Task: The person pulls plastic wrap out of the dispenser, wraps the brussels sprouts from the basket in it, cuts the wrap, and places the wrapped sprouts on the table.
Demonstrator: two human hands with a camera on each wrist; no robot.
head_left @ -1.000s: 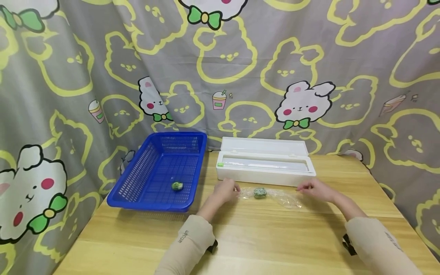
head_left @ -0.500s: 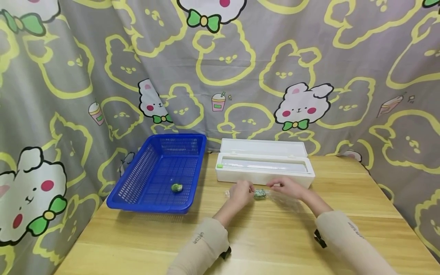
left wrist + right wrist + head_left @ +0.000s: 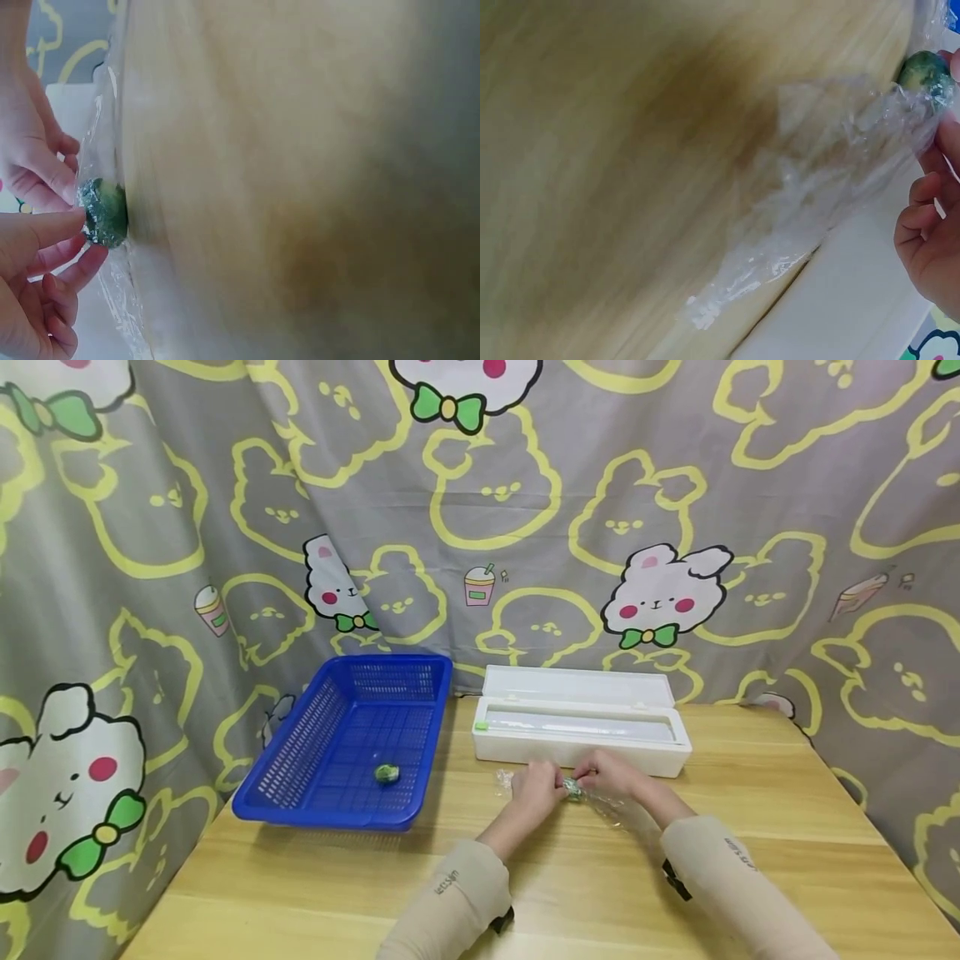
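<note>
A small green vegetable (image 3: 572, 789), which looks like a Brussels sprout, lies on the table inside clear cling film (image 3: 810, 180). My left hand (image 3: 538, 787) pinches the wrapped vegetable; in the left wrist view, its thumb and fingertips (image 3: 91, 255) sit against one side. From the other side my right hand (image 3: 609, 774) grips the film close beside the vegetable, its thumb and index finger drawn together. Loose film trails out to both sides, and the right wrist view shows the longer crumpled tail reaching over the wood. My fingers partly cover the vegetable.
Just behind my hands stands a white cling film dispenser (image 3: 581, 752) with its lid (image 3: 577, 685) raised. To the left, a blue plastic basket (image 3: 330, 817) holds another small green vegetable (image 3: 387, 773). A patterned curtain (image 3: 517, 485) hangs behind the wooden table (image 3: 585, 893).
My hands have come inward from the film's two ends to the wrapped vegetable and now meet around it. The basket and dispenser have stayed in place.
</note>
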